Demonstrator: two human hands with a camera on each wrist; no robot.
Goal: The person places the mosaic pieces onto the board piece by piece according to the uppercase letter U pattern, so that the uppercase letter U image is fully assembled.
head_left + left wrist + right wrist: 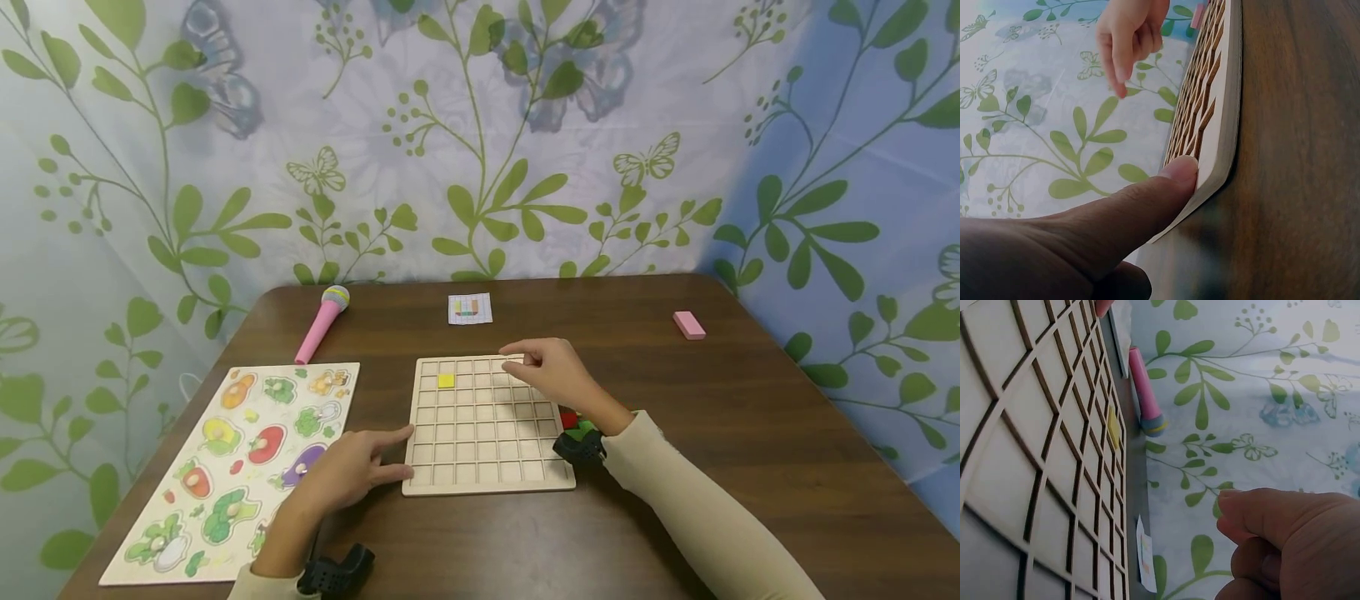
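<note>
A wooden grid board [465, 433] lies on the table, with a yellow square tile [446, 381] in a cell near its upper left. My left hand [348, 467] touches the board's left edge with thumb and forefinger spread; in the left wrist view a fingertip [1180, 167] rests on the rim. Above the board's upper right, my right hand [551, 375] hovers with thumb and forefinger bent towards each other. No piece shows between them. Beside the board's right edge, red [569, 419] and green pieces [581, 429] are partly covered by the right wrist.
A white puzzle board [247, 475] with knobbed vegetable pieces lies left. Behind it is a pink toy microphone [318, 329]. A small pattern card [470, 308] lies beyond the grid board, and a pink block [689, 325] at far right. A patterned curtain [480, 150] hangs behind the table.
</note>
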